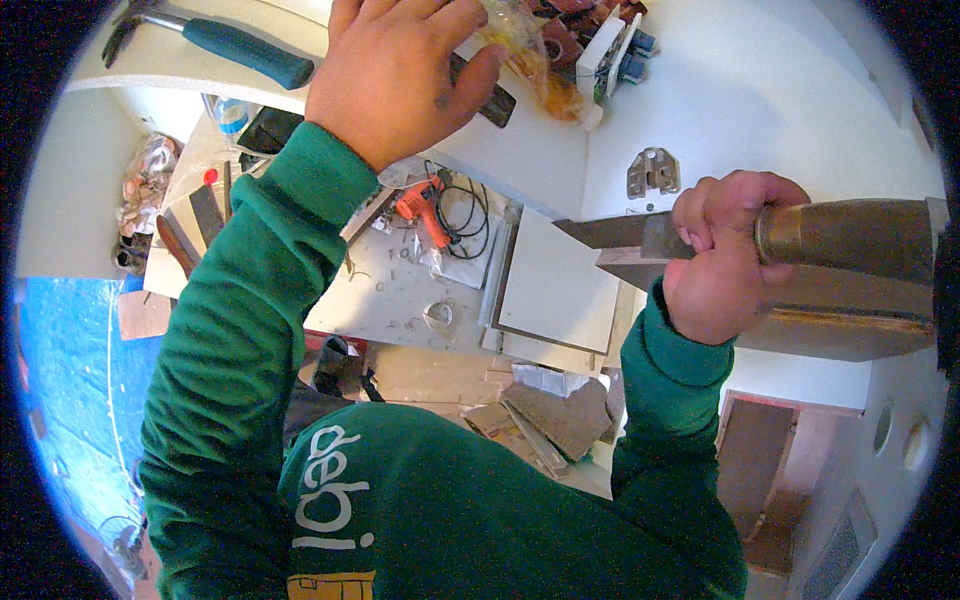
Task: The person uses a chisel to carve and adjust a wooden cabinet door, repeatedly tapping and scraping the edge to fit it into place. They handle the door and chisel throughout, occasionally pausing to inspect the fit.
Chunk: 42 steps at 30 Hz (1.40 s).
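Note:
My right hand (725,250) is closed around the front of a chisel with a thick brown handle (850,238) and a metal collar. Its flat blade (662,237) points left, beside the edge of a dark brown board (850,335). My left hand (400,85) lies over a white ledge with fingers stretched and the thumb apart. Under that thumb shows a dark, flat bar (497,105), partly hidden by the hand. A hammer with a teal grip (250,52) lies left of my left hand. A metal hinge plate (653,173) sits on the white panel above my right hand.
A clear plastic bag (530,50) and small white-and-blue fittings (615,60) lie at the top. Lower down are an orange power tool (425,210) with a black cord, a white panel (560,285) and scrap boards (565,420). Blue sheeting (70,360) covers the left.

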Motion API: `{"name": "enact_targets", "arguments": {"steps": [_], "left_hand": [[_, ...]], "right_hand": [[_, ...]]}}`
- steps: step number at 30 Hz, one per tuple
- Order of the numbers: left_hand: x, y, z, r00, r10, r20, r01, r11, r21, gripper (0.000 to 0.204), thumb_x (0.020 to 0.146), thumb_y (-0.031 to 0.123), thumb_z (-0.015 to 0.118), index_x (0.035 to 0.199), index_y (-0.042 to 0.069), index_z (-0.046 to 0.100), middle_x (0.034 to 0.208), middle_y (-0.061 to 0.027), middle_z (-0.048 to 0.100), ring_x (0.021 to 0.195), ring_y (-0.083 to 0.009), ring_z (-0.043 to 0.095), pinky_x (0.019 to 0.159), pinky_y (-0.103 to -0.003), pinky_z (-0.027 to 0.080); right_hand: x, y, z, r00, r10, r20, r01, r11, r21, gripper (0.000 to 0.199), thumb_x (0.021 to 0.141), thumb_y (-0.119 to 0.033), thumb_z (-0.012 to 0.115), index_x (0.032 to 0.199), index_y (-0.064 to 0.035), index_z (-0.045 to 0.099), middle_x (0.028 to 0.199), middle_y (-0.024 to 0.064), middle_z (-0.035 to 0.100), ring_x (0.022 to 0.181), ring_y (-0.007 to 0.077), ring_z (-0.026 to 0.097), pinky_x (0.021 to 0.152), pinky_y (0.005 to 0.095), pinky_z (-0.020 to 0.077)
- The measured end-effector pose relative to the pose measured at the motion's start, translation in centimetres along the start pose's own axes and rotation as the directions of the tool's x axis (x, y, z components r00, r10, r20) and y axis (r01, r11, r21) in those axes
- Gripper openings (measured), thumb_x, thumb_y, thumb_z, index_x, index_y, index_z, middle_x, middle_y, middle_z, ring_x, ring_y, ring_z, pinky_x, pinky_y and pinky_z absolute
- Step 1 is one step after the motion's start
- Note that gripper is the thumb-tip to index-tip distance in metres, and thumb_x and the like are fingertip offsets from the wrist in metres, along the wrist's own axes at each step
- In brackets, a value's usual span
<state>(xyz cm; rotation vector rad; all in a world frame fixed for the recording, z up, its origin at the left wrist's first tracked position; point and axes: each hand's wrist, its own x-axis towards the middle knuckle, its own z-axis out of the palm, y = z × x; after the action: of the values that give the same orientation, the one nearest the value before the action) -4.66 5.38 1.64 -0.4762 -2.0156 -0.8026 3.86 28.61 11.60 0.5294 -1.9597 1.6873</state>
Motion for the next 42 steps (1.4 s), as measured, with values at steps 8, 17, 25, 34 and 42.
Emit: {"name": "enact_targets", "arguments": {"steps": [8,17,25,34,42], "left_hand": [[0.2,0.2,-0.2,0.999,-0.028,0.036,0.029,1.000,-0.006,0.024,0.081,0.022,0.076,0.092,0.004,0.065,0.093,-0.0120,0.062,0.098,-0.0327,0.056,0.091,-0.048,0.042],[0.2,0.4,-0.6,0.997,-0.045,0.059,0.044,0.999,0.012,0.024,0.081,0.023,0.076,0.093,0.004,0.067,0.095,-0.0123,0.064,0.100,-0.0326,0.057,0.093,-0.047,0.042],[0.1,0.0,-0.1,1.000,-0.025,0.009,0.025,1.000,-0.015,0.024,0.081,0.022,0.076,0.094,0.004,0.067,0.095,-0.0125,0.064,0.098,-0.0331,0.057,0.092,-0.047,0.043],[0.2,0.2,-0.6,0.999,-0.030,0.030,0.030,0.999,-0.018,0.025,0.083,0.022,0.076,0.097,0.004,0.068,0.094,-0.0126,0.064,0.098,-0.0339,0.057,0.091,-0.048,0.042],[0.3,-0.3,-0.3,1.000,-0.016,-0.004,0.016,1.000,-0.005,0.025,0.083,0.022,0.076,0.099,0.004,0.068,0.094,-0.0119,0.064,0.099,-0.0341,0.058,0.092,-0.048,0.042]], "right_hand": [[0.2,-0.6,0.1,0.999,-0.049,-0.012,0.050,0.998,0.028,0.027,0.092,-0.003,0.073,0.107,-0.0080,0.052,0.074,0.0051,0.056,0.053,0.0124,0.044,0.047,0.0288,0.0342],[-0.1,0.3,0.0,0.997,0.005,-0.075,-0.003,1.000,0.019,0.030,0.090,-0.005,0.077,0.108,-0.0071,0.053,0.076,0.0054,0.059,0.058,0.0143,0.050,0.049,0.0307,0.0403],[0.0,0.6,0.5,0.991,-0.099,-0.096,0.081,0.981,-0.175,0.017,0.097,-0.014,0.072,0.098,-0.0090,0.055,0.062,-0.0005,0.044,0.050,0.0104,0.036,0.048,0.0290,0.0293],[-0.1,0.4,1.4,0.988,-0.112,-0.104,0.095,0.983,-0.156,0.018,0.100,-0.018,0.069,0.097,-0.0090,0.054,0.061,-0.0015,0.038,0.050,0.0098,0.034,0.048,0.0295,0.0276],[0.0,0.6,1.2,0.984,-0.092,-0.154,0.079,0.993,-0.085,0.025,0.092,-0.006,0.076,0.105,-0.0066,0.054,0.070,0.0050,0.056,0.051,0.0118,0.043,0.046,0.0296,0.0318]]}}
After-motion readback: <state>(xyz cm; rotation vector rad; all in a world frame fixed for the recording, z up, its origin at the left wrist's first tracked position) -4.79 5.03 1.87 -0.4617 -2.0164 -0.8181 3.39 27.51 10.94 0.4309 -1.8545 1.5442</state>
